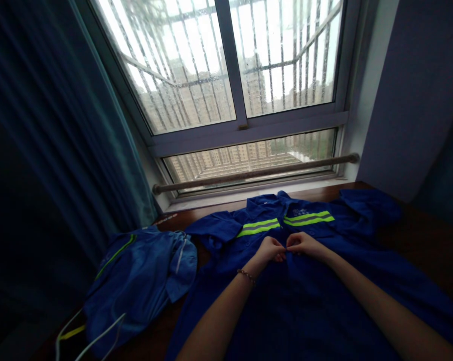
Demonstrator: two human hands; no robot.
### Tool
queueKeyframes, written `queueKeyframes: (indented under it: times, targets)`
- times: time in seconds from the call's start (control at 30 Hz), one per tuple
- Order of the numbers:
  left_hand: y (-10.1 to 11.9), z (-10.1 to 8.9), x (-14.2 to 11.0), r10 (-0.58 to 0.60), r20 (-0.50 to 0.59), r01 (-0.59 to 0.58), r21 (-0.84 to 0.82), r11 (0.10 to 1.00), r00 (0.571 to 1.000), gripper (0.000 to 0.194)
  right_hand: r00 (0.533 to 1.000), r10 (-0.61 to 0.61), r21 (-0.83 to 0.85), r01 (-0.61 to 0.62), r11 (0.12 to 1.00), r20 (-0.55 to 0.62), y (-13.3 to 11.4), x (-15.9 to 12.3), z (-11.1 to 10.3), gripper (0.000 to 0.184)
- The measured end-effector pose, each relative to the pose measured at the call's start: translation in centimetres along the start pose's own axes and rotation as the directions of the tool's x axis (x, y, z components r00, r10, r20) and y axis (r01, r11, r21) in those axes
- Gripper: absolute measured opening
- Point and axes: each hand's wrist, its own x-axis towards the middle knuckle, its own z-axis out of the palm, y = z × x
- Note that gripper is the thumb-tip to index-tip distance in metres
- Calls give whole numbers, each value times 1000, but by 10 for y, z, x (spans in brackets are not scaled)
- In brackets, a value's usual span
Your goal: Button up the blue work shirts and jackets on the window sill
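A dark blue work shirt [320, 278] with short sleeves lies spread out, its collar towards the window. Yellow-green and grey reflective strips cross its chest on both sides of the front opening. At that opening, just below the strips, my left hand [270, 249] pinches the cloth, fingers closed. Close against it, my right hand [305, 244] pinches the facing edge between thumb and fingers. The fingertips of both hands almost meet. Whatever small fastening may be between them is hidden. A beaded bracelet [246, 275] circles my left wrist.
A crumpled lighter blue garment [143, 286] lies left of the shirt, with white cords [102, 335] at its lower end. Both rest on a dark brown wooden surface [226, 206]. Beyond stands a barred window with a horizontal rail [256, 174]. A blue curtain [76, 115] hangs left.
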Motion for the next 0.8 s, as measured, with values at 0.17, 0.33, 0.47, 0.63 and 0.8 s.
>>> queueKeyframes:
  times: [0.17, 0.33, 0.47, 0.63, 0.8]
  targets:
    - [0, -10, -3, -10, 41, 11, -21, 1000, 999, 18, 1000, 19, 18, -19, 1000, -1, -4, -2, 0, 24]
    - [-2, -12, -3, 45, 99, -41, -42, 998, 994, 26, 998, 47, 79, -44, 996, -40, -6, -2, 3, 27]
    - [-4, -6, 0, 37, 50, -36, -17, 999, 998, 26, 996, 64, 104, -57, 993, -65, -6, -3, 4, 27]
    - [-7, -5, 4, 15, 32, -14, -51, 999, 999, 19, 998, 34, 112, -28, 993, -56, -8, -5, 3, 24]
    - [-7, -8, 5, 10, 14, -9, -77, 997, 1000, 17, 992, -53, -66, 45, 997, -116, -9, -4, 7, 18]
